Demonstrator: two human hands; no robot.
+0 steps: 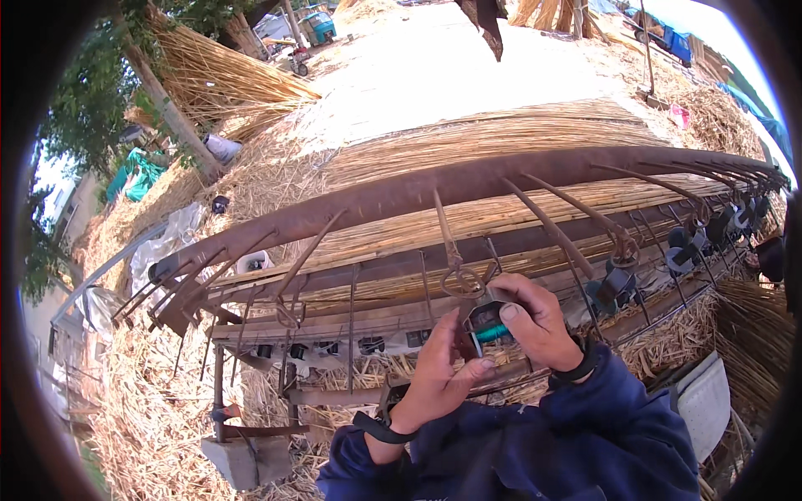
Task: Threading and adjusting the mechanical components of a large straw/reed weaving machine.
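In front of me my left hand point(443, 376) and my right hand point(539, 326) are both closed around a small dark metal holder point(483, 311) with a bright green spool of line point(493, 332) in it. My right thumb rests over the holder beside the spool. My left fingers grip its other side, with the thumb pointing right. Just above them an iron arm with a ring point(464, 282) hangs from the long rusty beam point(384, 200) of the frame. Layers of straight reeds point(351, 242) run behind the bars.
Similar dark holders point(693, 246) line the frame's right part. A concrete block point(234, 463) stands at lower left on loose straw point(134, 417). A pale board point(697, 401) is at my right. Beyond the beam lie a reed mat point(493, 134), leaning bundles point(209, 79), a tree point(171, 117) and parked vehicles point(317, 29).
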